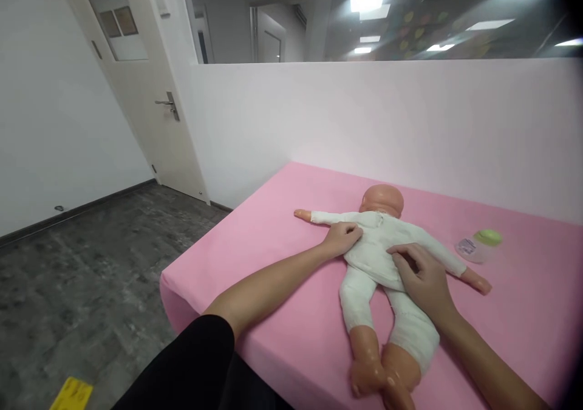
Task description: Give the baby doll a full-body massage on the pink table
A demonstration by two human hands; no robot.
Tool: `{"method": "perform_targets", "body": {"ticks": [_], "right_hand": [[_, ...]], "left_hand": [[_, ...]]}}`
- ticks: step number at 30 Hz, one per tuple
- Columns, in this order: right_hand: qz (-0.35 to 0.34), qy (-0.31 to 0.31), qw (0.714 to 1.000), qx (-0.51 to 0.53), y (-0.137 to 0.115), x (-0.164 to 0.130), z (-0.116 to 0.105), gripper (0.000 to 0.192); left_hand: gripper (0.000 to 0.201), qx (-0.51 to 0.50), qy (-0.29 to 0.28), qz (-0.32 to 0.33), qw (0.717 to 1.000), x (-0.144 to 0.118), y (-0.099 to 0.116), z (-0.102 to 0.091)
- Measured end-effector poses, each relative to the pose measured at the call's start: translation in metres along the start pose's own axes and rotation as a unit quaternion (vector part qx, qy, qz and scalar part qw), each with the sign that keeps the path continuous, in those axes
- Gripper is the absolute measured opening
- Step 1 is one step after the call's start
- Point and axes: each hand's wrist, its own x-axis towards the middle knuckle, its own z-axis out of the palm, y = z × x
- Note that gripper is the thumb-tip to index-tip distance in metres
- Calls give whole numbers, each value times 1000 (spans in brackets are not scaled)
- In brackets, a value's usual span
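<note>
A baby doll [374,252] with a white cloth body lies stretched out on a pink-covered table [255,240]. Its bald head points away from me; no face shows. My left hand [344,239] is closed at the left side of the doll's torso, thumb and fingertips gathered at the white cloth. On the other side, my right hand [422,276] has its fingers curled, with thumb and fingertips pinched together against the cloth above the hip. The doll's arms spread to both sides, and its bare feet lie toward me, close together.
A clear baby bottle [476,249] with a green cap lies right of the doll. Behind the table rises a white wall [364,118] with a window above. A closed door [150,94] stands at the left. Something yellow [71,394] is on the grey floor [91,276].
</note>
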Motion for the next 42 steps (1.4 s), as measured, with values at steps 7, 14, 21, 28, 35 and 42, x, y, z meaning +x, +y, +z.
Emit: {"method": "perform_targets", "body": {"ticks": [7,14,21,28,35,42], "right_hand": [[14,-6,1000,5,1,-1,-1,17],[7,7,1000,-6,5,-2,-1,13],[38,-6,999,-21,3,-4,-2,16],[22,10,999,-29,2,-3,-2,17],[-3,16,1000,6,3,2,-1,13],[-32,37,999,20,2,6,1,14]], "left_hand": [[32,-8,-4,3,1000,1,-3,2],[32,-11,-1,-4,1000,2,-10,5],[32,-9,-6,-6,1000,0,-9,4],[33,-1,-14,-4,1000,2,-8,3],[34,0,-7,11,1000,5,-3,2],[32,6,-5,13,1000,10,3,2]]}}
